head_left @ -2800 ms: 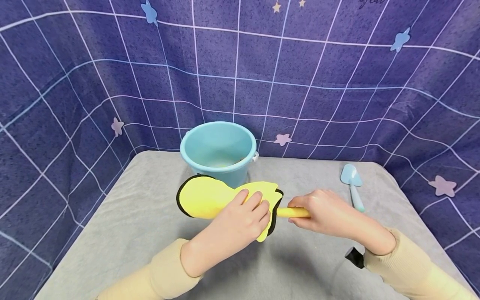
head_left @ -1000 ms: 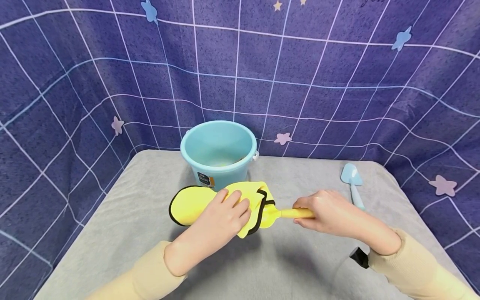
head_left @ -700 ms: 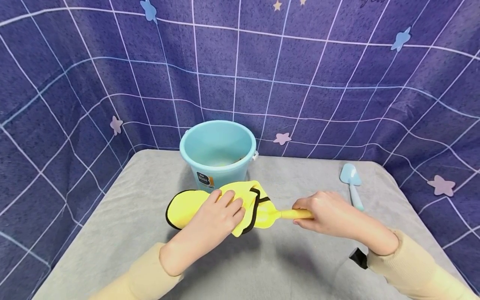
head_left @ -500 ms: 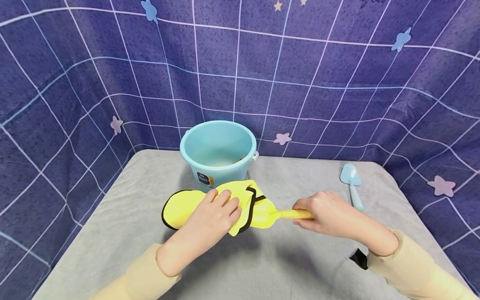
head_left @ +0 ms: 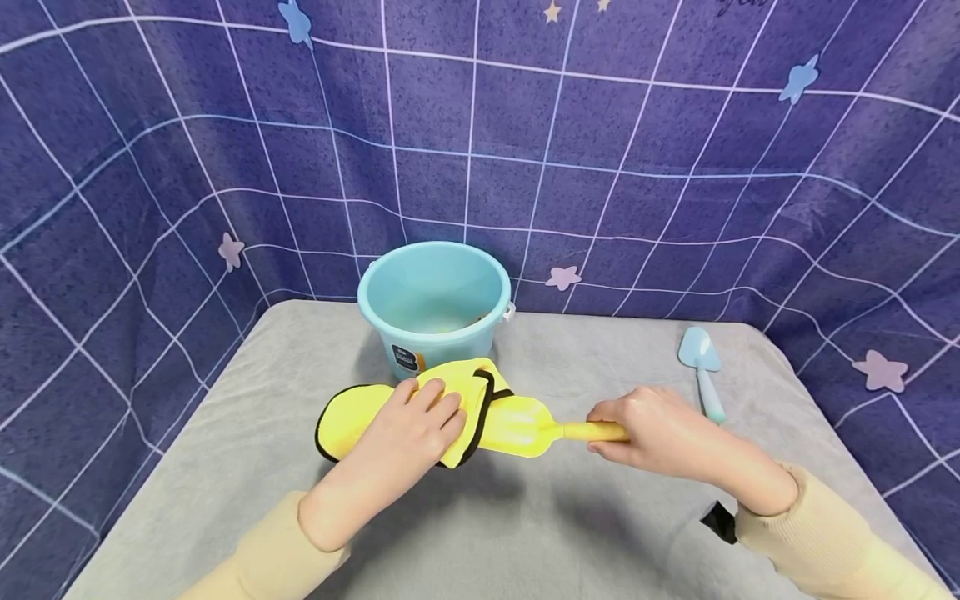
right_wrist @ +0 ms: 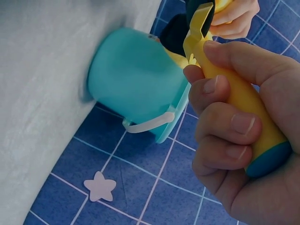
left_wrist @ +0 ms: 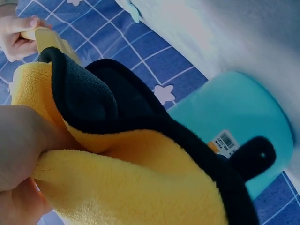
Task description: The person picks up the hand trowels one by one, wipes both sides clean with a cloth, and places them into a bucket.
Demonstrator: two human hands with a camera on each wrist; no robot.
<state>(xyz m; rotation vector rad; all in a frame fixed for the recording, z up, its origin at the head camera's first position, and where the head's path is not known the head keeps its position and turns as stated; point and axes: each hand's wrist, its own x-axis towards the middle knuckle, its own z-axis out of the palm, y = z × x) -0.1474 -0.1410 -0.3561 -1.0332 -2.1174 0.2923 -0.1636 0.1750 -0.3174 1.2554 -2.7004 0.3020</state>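
In the head view my left hand (head_left: 416,429) grips a yellow cloth (head_left: 352,417) with black trim, folded around the front of a yellow toy shovel (head_left: 517,425). The rear part of the blade is bare; its tip is hidden in the cloth. My right hand (head_left: 660,433) holds the shovel's handle, and the right wrist view shows fingers and thumb wrapped around that yellow handle (right_wrist: 239,98), which ends in a blue cap. The cloth's dark grey underside (left_wrist: 84,89) and a black hanging tab (left_wrist: 255,157) show in the left wrist view.
Just behind the cloth stands a light blue bucket (head_left: 442,340) with a few small bits inside. A light blue trowel (head_left: 702,367) lies at the right on the grey covered table (head_left: 600,533). A blue curtain (head_left: 480,125) with lines and stars encloses the back and sides.
My left hand has slid left with the cloth along the shovel, baring more of the blade and the bucket's label. My right hand has shifted slightly right, keeping its hold on the handle.
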